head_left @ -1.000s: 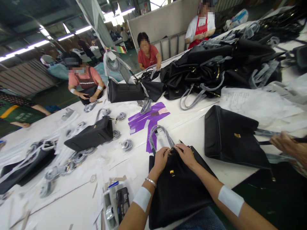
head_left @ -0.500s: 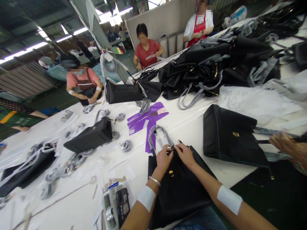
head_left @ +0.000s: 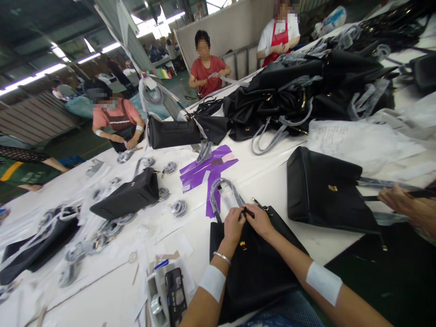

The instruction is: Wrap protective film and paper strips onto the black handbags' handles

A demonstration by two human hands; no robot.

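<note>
A black handbag (head_left: 262, 268) with a gold clasp lies before me at the table's edge, its opening facing away. One of its handles (head_left: 223, 184), wrapped in clear plastic, stands up behind the opening. My left hand (head_left: 234, 223) and my right hand (head_left: 259, 220) meet at the bag's top edge. Both are closed, thumbs and fingers pinching a small black strap (head_left: 244, 211) between them; its exact shape is mostly hidden by the fingertips. Just behind my right hand a gold-coloured metal fitting (head_left: 259, 204) shows at the opening.
Another black handbag (head_left: 323, 193) lies to the right, a co-worker's hand (head_left: 397, 200) at its handles. Purple sheets (head_left: 207, 170) lie ahead, plastic-wrapped coiled straps (head_left: 179, 208) to the left. A phone (head_left: 175, 293) rests near a tape dispenser (head_left: 155, 290). Piled black bags (head_left: 272, 104) fill the back.
My hands have drawn slightly closer together at the bag's top edge, and the fingers are tighter on the small strap. The handbag has hardly moved.
</note>
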